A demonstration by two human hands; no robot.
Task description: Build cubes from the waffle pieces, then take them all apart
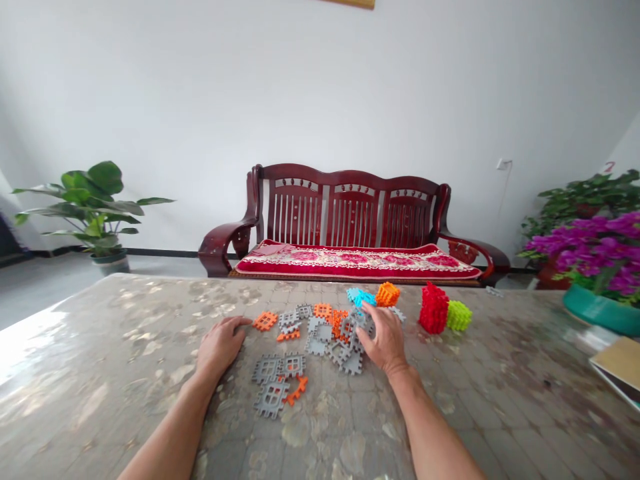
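Note:
Flat grey and orange interlocking plastic tiles (310, 337) lie scattered in the middle of the patterned table (125, 373). My right hand (383, 337) rests on the right side of the pile, fingers curled over grey tiles. My left hand (220, 345) lies palm down on the table left of the pile, fingers loosely bent, close to an orange tile (265, 321), holding nothing. Behind the pile stand built cubes: blue (361, 297), orange (388, 294), red (433, 308) and lime green (459, 315).
A dark wooden bench (350, 220) with a red floral cushion stands behind the table. A leafy potted plant (95, 207) is at the left, purple flowers in a teal pot (600, 287) at the right. A book or board (620, 367) lies at the table's right edge.

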